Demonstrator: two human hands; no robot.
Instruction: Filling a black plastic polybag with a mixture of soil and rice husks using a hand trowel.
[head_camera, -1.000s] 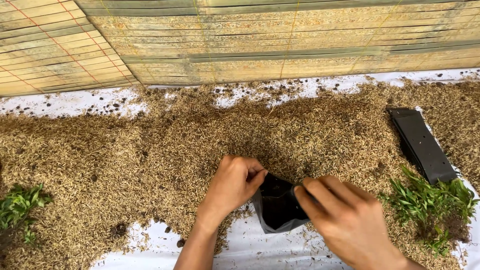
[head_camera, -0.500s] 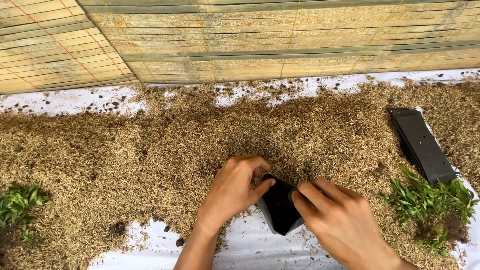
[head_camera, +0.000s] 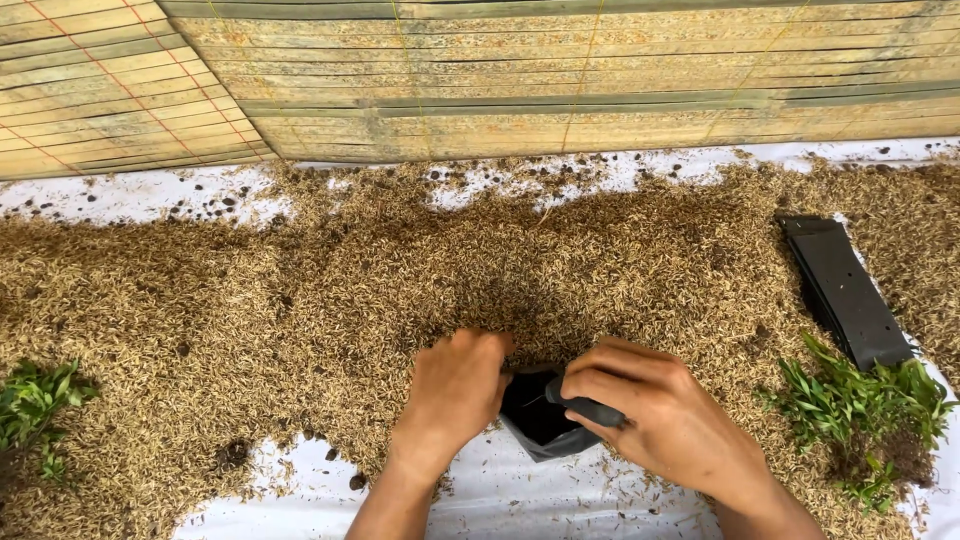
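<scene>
Both hands have closed in – left hand (head_camera: 455, 392) curled on the black bag's (head_camera: 540, 422) rim, right hand (head_camera: 660, 420) pinching its other edge – husks (head_camera: 400, 290) heaped just beyond.

- Ahead of my grips: loose husk bed (head_camera: 400, 290), open to the bamboo screen (head_camera: 560, 90).
- Right: green seedlings (head_camera: 860, 400) and flat black bags (head_camera: 845, 290) block.
- Far left: more seedlings (head_camera: 35, 400).
- Near side: bare white sheet (head_camera: 520, 500), free.

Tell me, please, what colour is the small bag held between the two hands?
Black, seen in the head view: the small bag.
</scene>
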